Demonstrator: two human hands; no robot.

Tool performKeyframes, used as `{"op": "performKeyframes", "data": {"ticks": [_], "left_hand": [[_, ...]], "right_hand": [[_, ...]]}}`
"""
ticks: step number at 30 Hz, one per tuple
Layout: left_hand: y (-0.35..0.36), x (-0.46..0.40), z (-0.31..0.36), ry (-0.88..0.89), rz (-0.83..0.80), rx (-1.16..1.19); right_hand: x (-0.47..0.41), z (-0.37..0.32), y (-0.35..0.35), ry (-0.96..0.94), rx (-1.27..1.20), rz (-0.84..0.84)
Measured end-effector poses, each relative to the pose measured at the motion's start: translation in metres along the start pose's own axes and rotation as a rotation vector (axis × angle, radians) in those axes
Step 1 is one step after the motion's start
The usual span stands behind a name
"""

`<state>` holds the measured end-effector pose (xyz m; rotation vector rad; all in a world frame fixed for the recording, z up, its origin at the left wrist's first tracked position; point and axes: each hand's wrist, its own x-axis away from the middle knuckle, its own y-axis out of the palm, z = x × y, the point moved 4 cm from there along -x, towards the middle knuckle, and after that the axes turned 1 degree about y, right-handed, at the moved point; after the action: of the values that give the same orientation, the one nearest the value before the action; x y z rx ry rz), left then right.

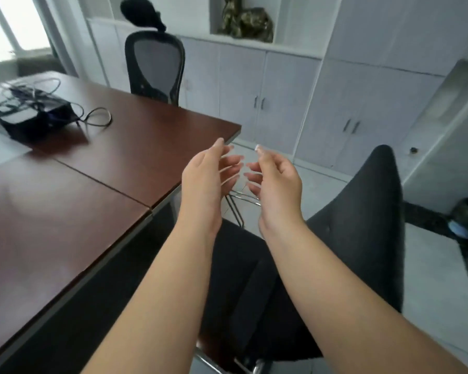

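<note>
two hands: a person's left hand (pixel 206 179) and right hand (pixel 277 182) raised side by side in mid-air, palms turned toward each other, fingertips close but apart.
grip: both hands loose, fingers (pixel 231 160) gently curved and spread; nothing held in either, nothing touched.
black chair (pixel 362 225): directly below both hands, its seat beneath them, its backrest rising to the right of the right hand; in contact with neither hand.
table (pixel 65 211): dark red-brown top, left of the left hand, its corner just behind the left fingertips in this view.
black box (pixel 33 117): well away to the far left of the hands, on the table, with tangled cables (pixel 97 117) looped over and beside it.
mesh office chair (pixel 154 68): beyond the hands and to their left, at the table's far side.
cabinets (pixel 281 103): pale doors ahead of the hands; a camouflage bag (pixel 246 22) on the shelf (pixel 295 45) above them.
</note>
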<state>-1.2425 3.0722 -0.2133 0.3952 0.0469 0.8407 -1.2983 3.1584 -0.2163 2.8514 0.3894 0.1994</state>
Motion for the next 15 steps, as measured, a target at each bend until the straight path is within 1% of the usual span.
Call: {"op": "performKeyframes", "data": {"ticks": [2, 5, 7, 10, 15], "left_hand": [[0.04, 0.017, 0.018, 0.05, -0.11, -0.001], [0.091, 0.038, 0.041, 0.123, -0.255, -0.042], [0.118, 0.046, 0.056, 0.153, -0.32, -0.051], [0.162, 0.057, 0.08, 0.213, -0.439, -0.088], [0.214, 0.069, 0.117, 0.318, -0.591, -0.195]], "right_hand": [[0.004, -0.043, -0.02, -0.078, -0.082, 0.01], [0.008, -0.099, -0.053, -0.214, -0.087, 0.006], [0.01, -0.129, -0.072, -0.288, -0.051, 0.014], [0.015, -0.172, -0.107, -0.41, 0.026, 0.073], [0.028, -0.226, -0.15, -0.546, 0.175, 0.167]]}}
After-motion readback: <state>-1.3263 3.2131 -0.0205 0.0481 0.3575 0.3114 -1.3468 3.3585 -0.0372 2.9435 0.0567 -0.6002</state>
